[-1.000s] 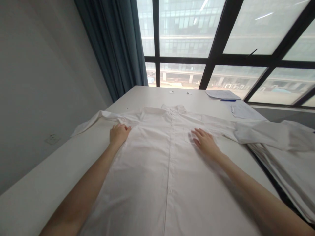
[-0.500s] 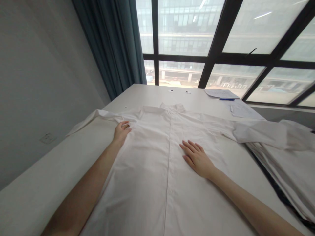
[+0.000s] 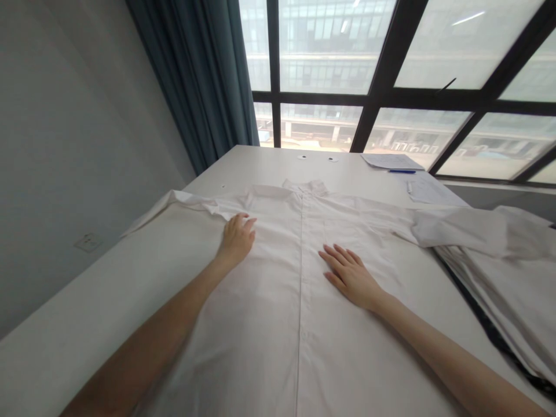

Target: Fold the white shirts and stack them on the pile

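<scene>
A white button-up shirt [image 3: 278, 313] lies flat and face up on a white table [image 3: 78, 324], collar away from me, sleeves spread to both sides. My left hand [image 3: 237, 237] rests palm down on the shirt's left chest, just inside the shoulder, fingers loosely together. My right hand [image 3: 350, 275] lies flat on the right chest panel, fingers spread, close to the button placket. Neither hand grips any cloth.
A pile of white garments [image 3: 512, 284] lies at the right, under the shirt's right sleeve. Papers [image 3: 391, 161] and a blue pen [image 3: 402, 171] sit at the table's far side by the window. A dark curtain [image 3: 204, 81] hangs far left. A wall runs along the left.
My left hand slid right from the shoulder seam onto the chest. My right hand moved back toward me and inward, then stayed near the placket.
</scene>
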{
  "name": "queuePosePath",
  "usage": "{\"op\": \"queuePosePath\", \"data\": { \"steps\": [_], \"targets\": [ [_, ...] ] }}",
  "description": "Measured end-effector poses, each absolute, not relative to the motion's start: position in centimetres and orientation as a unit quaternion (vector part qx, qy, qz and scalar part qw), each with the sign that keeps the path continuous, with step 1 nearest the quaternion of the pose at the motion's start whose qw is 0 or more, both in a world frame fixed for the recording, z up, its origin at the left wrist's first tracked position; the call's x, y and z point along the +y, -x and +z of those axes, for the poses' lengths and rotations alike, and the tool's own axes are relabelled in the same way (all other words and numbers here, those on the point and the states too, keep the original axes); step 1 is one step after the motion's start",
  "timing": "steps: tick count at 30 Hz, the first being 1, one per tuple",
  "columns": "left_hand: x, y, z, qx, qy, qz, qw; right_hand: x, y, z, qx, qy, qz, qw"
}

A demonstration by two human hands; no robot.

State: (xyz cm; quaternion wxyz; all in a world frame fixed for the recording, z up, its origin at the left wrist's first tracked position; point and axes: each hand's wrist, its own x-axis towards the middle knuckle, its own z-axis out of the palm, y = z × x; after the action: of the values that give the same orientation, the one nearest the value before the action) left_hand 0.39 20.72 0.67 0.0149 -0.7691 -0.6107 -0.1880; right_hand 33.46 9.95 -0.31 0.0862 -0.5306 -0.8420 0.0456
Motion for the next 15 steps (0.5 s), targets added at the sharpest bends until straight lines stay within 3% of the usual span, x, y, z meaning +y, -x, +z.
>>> {"op": "queuePosePath", "data": {
  "steps": [5,15],
  "targets": [
    [20.3,-1.8,-0.5,-0.573,0.819,-0.043,-0.005,9.6,-33.8,-0.4,-0.84,0.535,0.036,0.08],
    [21.2,3.0,-0.8,-0.583,0.811,-0.03,0.041,7.6,-37.7,-0.9,-0.809,0.582,0.008,0.081]
  ]
}}
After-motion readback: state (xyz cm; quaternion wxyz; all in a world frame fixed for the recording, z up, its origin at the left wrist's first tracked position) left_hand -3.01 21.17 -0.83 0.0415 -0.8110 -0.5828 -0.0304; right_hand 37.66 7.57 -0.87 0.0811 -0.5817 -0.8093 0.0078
